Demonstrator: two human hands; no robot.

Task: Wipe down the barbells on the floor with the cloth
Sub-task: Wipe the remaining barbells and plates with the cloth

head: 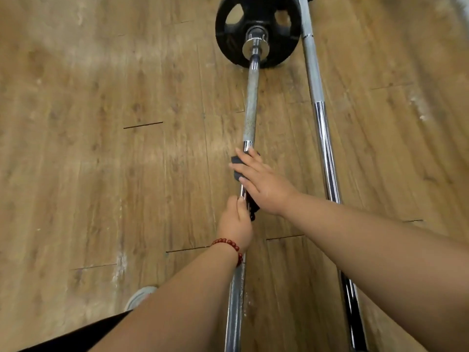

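A steel barbell (250, 107) lies on the wooden floor, running away from me to a black weight plate (258, 29) at its far end. A dark grey cloth (236, 165) is wrapped over the bar's smooth middle part. My right hand (261, 184) presses flat on the cloth with fingers spread over the bar. Just below it, my left hand (236, 222), with a red bead bracelet on the wrist, grips the bar and the cloth's dangling end. A second barbell (322, 128) lies parallel on the right.
Wooden plank floor (101, 148) spreads to the left and right of the bars. My shoe (140, 297) and dark trouser leg show at the bottom left. Another plate edge sits at the top by the second bar.
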